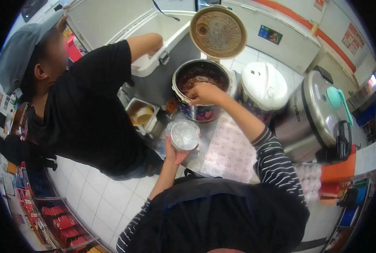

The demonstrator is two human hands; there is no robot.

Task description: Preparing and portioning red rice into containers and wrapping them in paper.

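My left hand grips a small round bowl lined with clear plastic, held below the open cooker. Over the mouth of a patterned rice cooker is my right hand, its fingers curled down at the near rim. What those fingers hold, if anything, is hidden. Dark reddish-brown food fills the lower part of the pot. The cooker's lid stands raised behind it, its inner side spotted with brown drops.
A closed white-lidded cooker and a large steel cooker stand to the right. Printed paper covers the near counter. A metal container sits left. Another person in black reaches into a white chest.
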